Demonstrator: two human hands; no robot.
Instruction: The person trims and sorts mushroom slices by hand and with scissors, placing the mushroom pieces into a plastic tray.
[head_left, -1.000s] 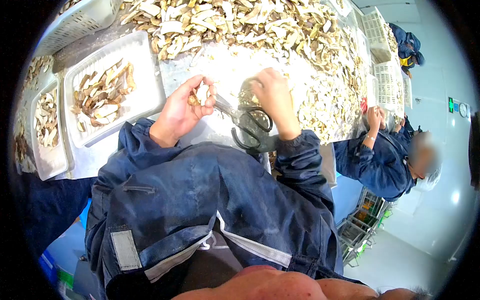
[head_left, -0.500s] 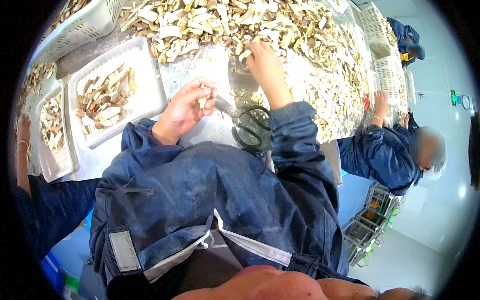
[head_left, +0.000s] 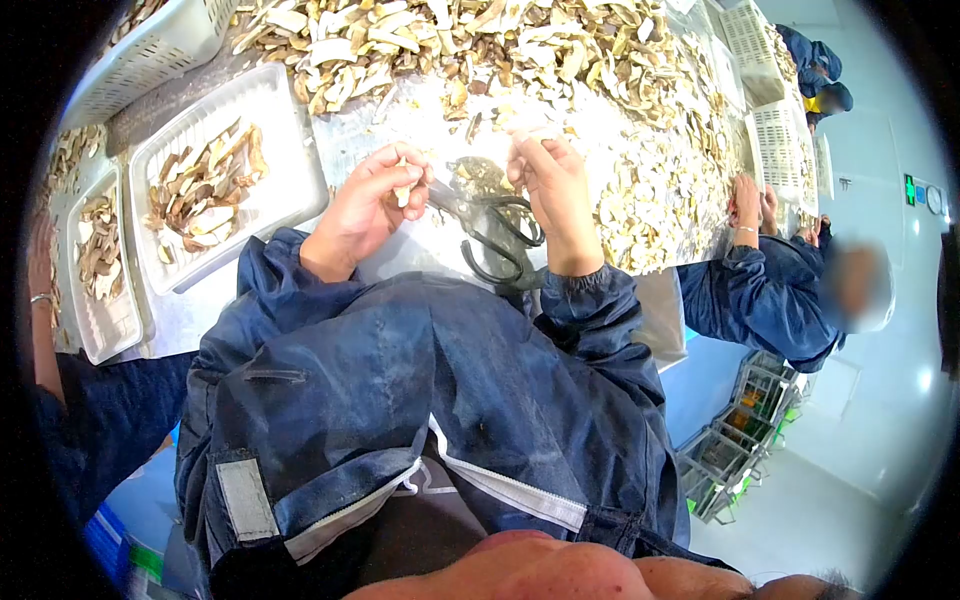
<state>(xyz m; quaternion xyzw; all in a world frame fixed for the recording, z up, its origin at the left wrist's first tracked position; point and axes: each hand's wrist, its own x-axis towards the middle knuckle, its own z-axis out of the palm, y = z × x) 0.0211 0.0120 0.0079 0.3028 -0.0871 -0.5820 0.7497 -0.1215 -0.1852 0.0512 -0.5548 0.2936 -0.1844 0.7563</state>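
Observation:
Between its fingertips, my left hand (head_left: 370,205) pinches a small pale mushroom slice (head_left: 403,190). To its right, my right hand (head_left: 552,195) is held with fingers closed near the pile; glare hides whatever they hold. Black-handled scissors (head_left: 495,240) lie on the table between my hands, their blades toward my left hand. Beyond both hands spreads a large pile of sliced mushrooms (head_left: 480,45), with smaller pale pieces (head_left: 650,210) on the right. A white tray (head_left: 305,150) holding brown slices (head_left: 205,190) is left of my left hand.
A narrow white tray (head_left: 128,325) of slices lies farther left, near another person's arm (head_left: 42,330). A perforated basket (head_left: 160,65) stands at the upper left. White baskets (head_left: 782,155) line the right side. A co-worker (head_left: 770,290) in blue is at the right.
My right hand went out to the large pile and has come back beside the scissors. My left hand stayed nearly in place. The right co-worker's hands moved.

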